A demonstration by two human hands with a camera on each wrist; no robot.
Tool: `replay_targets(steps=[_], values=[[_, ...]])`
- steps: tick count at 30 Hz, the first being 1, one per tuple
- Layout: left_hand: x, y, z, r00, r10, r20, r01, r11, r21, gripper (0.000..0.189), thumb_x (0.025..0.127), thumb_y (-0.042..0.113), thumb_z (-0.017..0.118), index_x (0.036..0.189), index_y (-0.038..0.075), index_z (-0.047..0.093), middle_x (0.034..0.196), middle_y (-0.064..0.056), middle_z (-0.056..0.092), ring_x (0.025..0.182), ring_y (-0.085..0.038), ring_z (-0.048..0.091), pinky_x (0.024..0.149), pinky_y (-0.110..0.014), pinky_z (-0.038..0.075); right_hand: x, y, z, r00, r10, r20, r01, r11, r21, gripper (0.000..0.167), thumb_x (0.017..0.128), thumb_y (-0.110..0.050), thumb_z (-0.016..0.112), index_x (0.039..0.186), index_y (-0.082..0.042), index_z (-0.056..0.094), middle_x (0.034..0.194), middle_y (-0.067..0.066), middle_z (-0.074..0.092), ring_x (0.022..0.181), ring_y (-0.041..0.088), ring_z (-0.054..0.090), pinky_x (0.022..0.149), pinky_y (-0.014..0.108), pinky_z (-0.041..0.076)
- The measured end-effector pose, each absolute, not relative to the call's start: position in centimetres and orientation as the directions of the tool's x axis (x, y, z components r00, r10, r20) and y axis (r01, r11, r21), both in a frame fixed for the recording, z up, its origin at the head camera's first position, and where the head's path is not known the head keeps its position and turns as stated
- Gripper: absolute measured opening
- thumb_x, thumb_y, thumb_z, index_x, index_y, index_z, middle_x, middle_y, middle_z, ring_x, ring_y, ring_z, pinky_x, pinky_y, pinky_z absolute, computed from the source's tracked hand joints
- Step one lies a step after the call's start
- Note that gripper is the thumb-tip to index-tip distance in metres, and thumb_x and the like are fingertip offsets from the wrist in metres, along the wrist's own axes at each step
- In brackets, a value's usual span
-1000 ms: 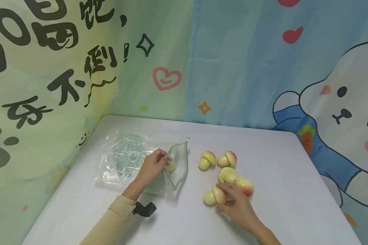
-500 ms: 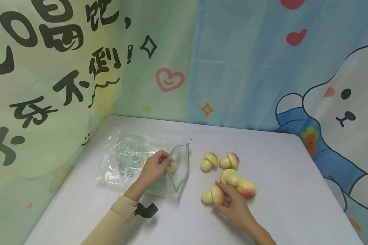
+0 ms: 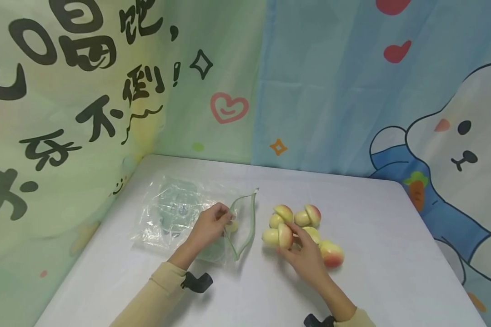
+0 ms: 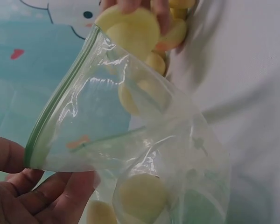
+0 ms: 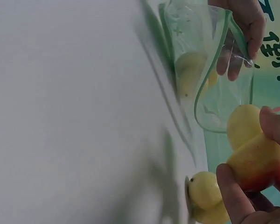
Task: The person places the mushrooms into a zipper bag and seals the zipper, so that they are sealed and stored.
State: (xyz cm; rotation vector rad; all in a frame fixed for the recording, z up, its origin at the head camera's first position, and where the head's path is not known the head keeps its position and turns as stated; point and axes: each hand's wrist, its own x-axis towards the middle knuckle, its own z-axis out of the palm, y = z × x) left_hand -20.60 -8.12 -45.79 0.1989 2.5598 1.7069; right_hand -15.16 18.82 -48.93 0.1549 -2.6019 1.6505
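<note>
My left hand pinches the rim of a clear zip bag with a green seal strip, and its mouth gapes to the right. Inside the bag, yellow mushroom-shaped pieces show through the plastic near the opening. My right hand grips a toy mushroom, pale yellow with a red-tinged cap, between thumb and fingers. In the right wrist view, this mushroom is just short of the bag's mouth, stem toward it.
Several more toy mushrooms lie on the white table: one behind the held one, one at the back, one partly hidden by the right hand, and a reddish one. A printed curtain hangs behind.
My right hand has raised the mushroom and carried it away from the others, up and left toward the bag. My left hand keeps its grip on the rim; the head view has shifted slightly.
</note>
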Motion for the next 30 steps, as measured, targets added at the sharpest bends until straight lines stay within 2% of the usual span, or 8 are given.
replay_targets(steps=[3, 7, 16, 21, 26, 30], values=[[-20.5, -8.1, -45.8, -0.99, 0.142, 0.022, 0.074, 0.376, 0.924, 0.01, 0.097, 0.014, 0.056, 0.101, 0.007, 0.062, 0.099, -0.007, 0.072, 0.087, -0.021, 0.069, 0.059, -0.03, 0.056, -16.1, 18.1, -48.7, -0.998, -0.009, 0.055, -0.054, 0.414, -0.909, 0.072, 0.078, -0.012, 0.082, 0.142, -0.013, 0.048, 0.14, 0.009, 0.052, 0.115, 0.027, 0.059, 0.088, 0.029, 0.052], [-20.4, -8.0, -45.6, -0.989, 0.147, 0.021, 0.076, 0.379, 0.922, 0.01, 0.097, 0.014, 0.056, 0.101, 0.008, 0.062, 0.098, -0.006, 0.072, 0.084, -0.019, 0.068, 0.057, -0.03, 0.055, -17.0, 17.3, -48.7, -0.999, 0.002, 0.045, -0.041, 0.394, -0.918, 0.07, 0.078, -0.011, 0.082, 0.14, -0.012, 0.05, 0.137, 0.01, 0.055, 0.111, 0.028, 0.061, 0.082, 0.023, 0.052], [-20.2, -7.7, -45.9, -0.984, 0.179, 0.022, 0.092, 0.392, 0.915, 0.013, 0.098, 0.017, 0.055, 0.103, 0.007, 0.062, 0.098, -0.006, 0.072, 0.077, -0.016, 0.066, 0.056, -0.03, 0.054, -18.3, 15.6, -49.1, -0.996, -0.046, 0.078, -0.091, 0.439, -0.894, 0.067, 0.078, -0.016, 0.083, 0.138, -0.009, 0.053, 0.127, 0.013, 0.06, 0.106, 0.03, 0.062, 0.085, 0.038, 0.053], [-20.1, -7.2, -45.7, -0.981, 0.194, 0.024, 0.099, 0.384, 0.918, 0.014, 0.098, 0.017, 0.054, 0.104, 0.006, 0.062, 0.099, -0.008, 0.071, 0.079, -0.017, 0.065, 0.057, -0.03, 0.055, -18.7, 14.7, -49.6, -0.993, -0.074, 0.09, -0.114, 0.461, -0.88, 0.067, 0.078, -0.016, 0.083, 0.138, -0.01, 0.054, 0.128, 0.013, 0.06, 0.108, 0.032, 0.063, 0.084, 0.04, 0.054], [-20.0, -6.6, -45.8, -0.977, 0.213, 0.029, 0.11, 0.378, 0.919, 0.016, 0.098, 0.018, 0.054, 0.106, 0.006, 0.061, 0.097, -0.008, 0.069, 0.07, -0.016, 0.062, 0.056, -0.03, 0.055, -18.7, 13.9, -50.1, -0.987, -0.094, 0.133, -0.163, 0.491, -0.856, 0.069, 0.076, -0.013, 0.084, 0.137, -0.006, 0.053, 0.124, 0.015, 0.062, 0.106, 0.035, 0.063, 0.083, 0.043, 0.055], [-19.8, -6.3, -45.9, -0.976, 0.216, 0.025, 0.108, 0.381, 0.918, 0.015, 0.098, 0.017, 0.054, 0.105, 0.005, 0.061, 0.098, -0.009, 0.068, 0.072, -0.017, 0.063, 0.056, -0.029, 0.055, -18.7, 13.4, -50.5, -0.984, -0.078, 0.159, -0.176, 0.52, -0.836, 0.07, 0.074, -0.011, 0.085, 0.136, -0.005, 0.054, 0.125, 0.015, 0.06, 0.106, 0.035, 0.062, 0.08, 0.038, 0.057]])
